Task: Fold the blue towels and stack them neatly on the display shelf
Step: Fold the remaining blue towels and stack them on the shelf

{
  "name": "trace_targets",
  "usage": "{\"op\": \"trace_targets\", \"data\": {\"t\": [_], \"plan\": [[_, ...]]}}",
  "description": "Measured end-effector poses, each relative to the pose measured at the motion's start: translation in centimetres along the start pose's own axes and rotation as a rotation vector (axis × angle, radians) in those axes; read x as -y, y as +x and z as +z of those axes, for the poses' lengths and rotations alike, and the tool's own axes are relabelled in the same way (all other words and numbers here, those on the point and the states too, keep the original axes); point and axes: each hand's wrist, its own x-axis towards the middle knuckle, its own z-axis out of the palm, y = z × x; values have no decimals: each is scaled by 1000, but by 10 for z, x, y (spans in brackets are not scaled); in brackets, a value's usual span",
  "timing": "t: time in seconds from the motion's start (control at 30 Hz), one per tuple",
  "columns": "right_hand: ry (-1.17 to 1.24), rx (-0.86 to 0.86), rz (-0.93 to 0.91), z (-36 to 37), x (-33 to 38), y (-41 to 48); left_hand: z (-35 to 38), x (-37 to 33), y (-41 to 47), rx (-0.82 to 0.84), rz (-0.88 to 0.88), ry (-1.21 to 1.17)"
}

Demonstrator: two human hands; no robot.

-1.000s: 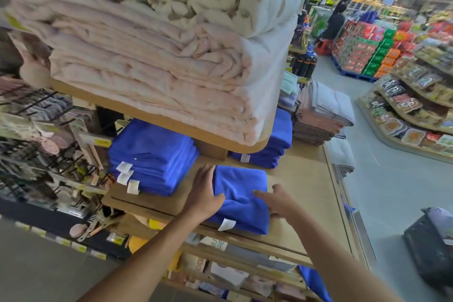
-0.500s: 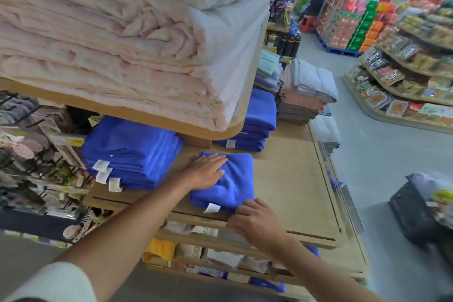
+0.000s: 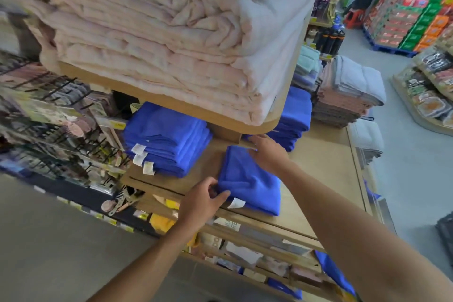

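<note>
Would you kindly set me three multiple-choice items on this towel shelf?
1. Where is the single towel? A in a basket; B on the shelf, right of the tagged blue stack; C on a chair.
2. White tags showing on that stack? A one; B six; C three.
3. The left hand? A grips the towel's near corner; B hangs free; C lies flat on the shelf.
Key: B, it lies on bare wood; C, three hang at its front; A, fingers curl round the corner.
</note>
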Motion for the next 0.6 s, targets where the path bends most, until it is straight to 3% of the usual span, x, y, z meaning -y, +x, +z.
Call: {"op": "trace_targets", "data": {"t": [0.1,0.23,0.43,0.6], "plan": [[-64,72,-6,11,2,7,1,0,2,26,-41,-192],[-19,0,80,10,-3,12,1,6,-1,24,-125,-448],[-12,102,-21,14,11,15,-4,5,0,81,-169,-486],[85,-41,76,15,13,20,-3,6,3,77,-283,-420]]}}
